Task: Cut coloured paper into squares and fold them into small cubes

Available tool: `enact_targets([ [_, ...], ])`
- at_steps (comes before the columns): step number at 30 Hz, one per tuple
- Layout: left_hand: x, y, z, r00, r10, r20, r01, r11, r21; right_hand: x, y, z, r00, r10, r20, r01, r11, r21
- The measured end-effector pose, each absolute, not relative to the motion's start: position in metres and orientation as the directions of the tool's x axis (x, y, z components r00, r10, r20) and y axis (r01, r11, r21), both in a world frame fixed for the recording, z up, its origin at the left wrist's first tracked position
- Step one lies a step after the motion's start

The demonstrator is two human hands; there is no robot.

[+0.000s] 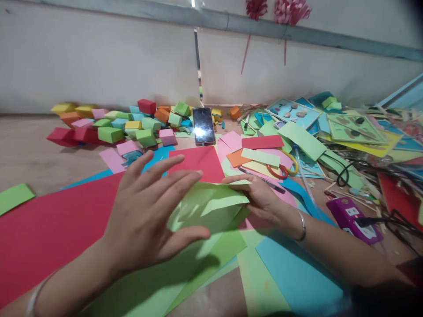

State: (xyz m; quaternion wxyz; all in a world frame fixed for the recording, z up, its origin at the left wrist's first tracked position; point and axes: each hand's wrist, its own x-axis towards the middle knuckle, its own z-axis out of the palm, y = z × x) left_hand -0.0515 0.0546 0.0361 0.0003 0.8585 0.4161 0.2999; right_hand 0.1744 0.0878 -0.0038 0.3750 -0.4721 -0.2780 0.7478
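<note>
So there's a pale green piece of folded paper (214, 202) up in the air, right around the middle of the view, just above a spread of coloured sheets. The right hand (261, 197) has it pinched at its right side, thumb and fingers clamped on the edge. The left hand (140, 218) is open beside it, fingers fanned a bit and the thumb well apart from them; can't tell if any fingertip actually touches the paper.

Just behind the folded piece lies a flat red paper square (198, 163), and off to the left there's a big red paper sheet (62, 237). A light blue paper sheet (294, 268) sits near the right forearm.

Past the hands, a dark-screened phone (203, 125) is lying near the wall, with a heap of colourful folded-paper blocks (110, 134) to its left. Over on the right you've got red and yellow loop handles (294, 164) among paper scraps, plus a purple power strip (353, 220) with a black plug in it. Behind everything is a plain white wall (99, 66), with pink ruffled flowers (291, 11) up top.
</note>
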Motion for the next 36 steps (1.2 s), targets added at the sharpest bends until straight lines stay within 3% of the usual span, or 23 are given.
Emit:
enact_targets([
  [3,-0.046,0.048,0.031,0.541,0.707,0.455,0.757,-0.646,0.103,0.173,0.088,-0.002,-0.268,0.817,-0.51,-0.288,-0.573,-0.767],
  [6,-0.046,0.047,0.026,0.524,0.695,0.492,0.775,-0.629,0.063,0.175,0.087,-0.003,-0.276,0.822,-0.497,-0.253,-0.561,-0.788],
  [9,-0.051,0.054,0.025,0.51,0.675,0.534,0.789,-0.614,0.023,0.18,0.087,-0.003,-0.344,0.815,-0.466,-0.062,-0.515,-0.855],
  [11,-0.053,0.061,0.025,0.509,0.64,0.576,0.785,-0.62,-0.005,0.184,0.087,-0.001,-0.31,0.893,-0.326,0.078,-0.318,-0.945],
  [13,-0.055,0.067,0.024,0.507,0.621,0.597,0.775,-0.632,0.0,0.188,0.087,0.002,-0.243,0.97,-0.023,0.194,0.026,-0.981],
  [16,-0.054,0.072,0.021,0.501,0.661,0.559,0.765,-0.64,0.072,0.192,0.085,0.008,-0.296,0.88,0.37,0.347,0.461,-0.817],
  [20,-0.052,0.073,0.021,0.473,0.772,0.425,0.747,-0.607,0.271,0.191,0.081,0.007,-0.42,0.738,0.528,0.46,0.675,-0.577],
  [23,-0.051,0.073,0.024,0.44,0.878,0.187,0.755,-0.474,0.453,0.19,0.082,0.003,-0.422,0.739,0.525,0.474,0.673,-0.567],
  [25,-0.052,0.075,0.024,0.433,0.901,0.035,0.766,-0.388,0.512,0.189,0.084,0.001,-0.418,0.757,0.502,0.475,0.653,-0.59],
  [28,-0.053,0.076,0.021,0.447,0.889,-0.101,0.796,-0.343,0.498,0.19,0.086,-0.002,-0.447,0.8,0.4,0.502,0.594,-0.628],
  [31,-0.052,0.077,0.015,0.436,0.875,-0.211,0.83,-0.3,0.471,0.189,0.087,-0.007,-0.507,0.839,0.197,0.564,0.496,-0.66],
  [36,-0.048,0.077,0.007,0.419,0.849,-0.324,0.857,-0.251,0.451,0.186,0.086,-0.01,-0.583,0.813,-0.016,0.647,0.452,-0.614],
])
